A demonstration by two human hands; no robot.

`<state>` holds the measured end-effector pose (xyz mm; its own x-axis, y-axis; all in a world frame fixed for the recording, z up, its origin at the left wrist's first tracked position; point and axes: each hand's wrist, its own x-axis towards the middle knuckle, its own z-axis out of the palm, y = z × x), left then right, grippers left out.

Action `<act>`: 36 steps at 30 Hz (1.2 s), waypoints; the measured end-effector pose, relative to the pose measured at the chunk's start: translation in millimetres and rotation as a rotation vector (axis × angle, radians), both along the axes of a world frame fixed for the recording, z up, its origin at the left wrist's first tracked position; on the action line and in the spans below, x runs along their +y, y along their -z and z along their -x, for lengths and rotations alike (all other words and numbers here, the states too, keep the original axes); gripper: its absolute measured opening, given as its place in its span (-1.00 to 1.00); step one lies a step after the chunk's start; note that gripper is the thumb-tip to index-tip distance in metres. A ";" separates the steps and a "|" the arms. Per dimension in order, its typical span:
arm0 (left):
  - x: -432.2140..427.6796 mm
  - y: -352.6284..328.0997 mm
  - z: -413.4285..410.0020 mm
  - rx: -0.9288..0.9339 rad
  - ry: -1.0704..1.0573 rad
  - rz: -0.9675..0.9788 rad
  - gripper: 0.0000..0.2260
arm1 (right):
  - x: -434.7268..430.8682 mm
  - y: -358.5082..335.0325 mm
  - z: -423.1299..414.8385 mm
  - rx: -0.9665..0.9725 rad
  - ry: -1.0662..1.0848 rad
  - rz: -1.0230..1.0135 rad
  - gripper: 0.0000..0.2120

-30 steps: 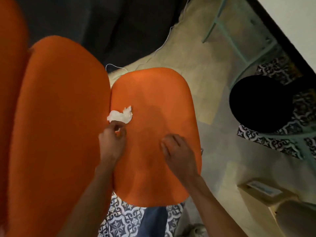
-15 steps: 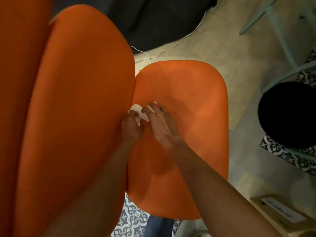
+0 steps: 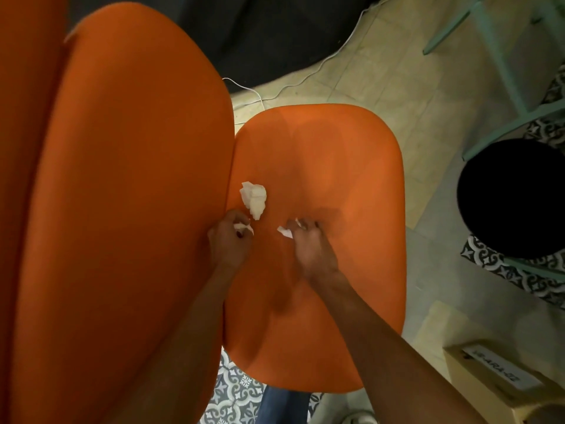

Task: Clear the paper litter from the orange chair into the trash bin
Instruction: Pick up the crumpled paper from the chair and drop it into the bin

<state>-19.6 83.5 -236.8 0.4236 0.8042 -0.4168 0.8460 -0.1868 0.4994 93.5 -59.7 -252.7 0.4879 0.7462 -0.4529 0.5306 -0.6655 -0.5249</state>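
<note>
The left hand (image 3: 230, 243) curls its fingers round a small scrap (image 3: 245, 228). The right hand (image 3: 310, 244) pinches a second scrap (image 3: 285, 231). Just beyond them a larger wad (image 3: 253, 197) lies on the orange seat (image 3: 330, 301), near the backrest (image 3: 122, 209). The label (image 3: 501, 370) on the box (image 3: 477, 390) is too blurred to read. The black bin (image 3: 513, 197) stands to the right on pale tiles (image 3: 397, 87), and a white cable (image 3: 308, 75) lies beyond the seat.

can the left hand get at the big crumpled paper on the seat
Probably yes: the crumpled paper lies uncovered on the orange seat just beyond the left hand, though that hand pinches a small scrap.
</note>
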 end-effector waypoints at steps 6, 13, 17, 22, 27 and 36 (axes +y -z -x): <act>-9.1 -36.0 -16.5 -0.051 0.073 -0.009 -0.69 | -49.8 -16.2 1.4 0.106 0.478 -0.137 -0.63; -66.2 -92.8 -40.2 -0.225 0.184 0.008 -0.68 | -116.2 -96.6 -6.2 -0.024 0.710 -0.420 -0.71; -116.5 -129.0 -49.3 -0.369 0.260 0.038 -0.81 | -162.4 -138.9 1.2 -0.025 0.804 -0.528 -0.86; -195.3 -162.5 -47.2 -0.513 0.338 0.130 -0.86 | -235.6 -180.5 24.7 -0.056 0.949 -0.586 -0.87; -285.5 -196.0 -32.5 -0.523 0.438 0.135 -0.85 | -324.6 -210.9 55.8 -0.112 1.028 -0.605 -0.89; -442.2 -237.6 -10.9 -0.479 0.641 0.188 -0.86 | -486.6 -244.6 106.4 -0.270 1.169 -0.502 -0.85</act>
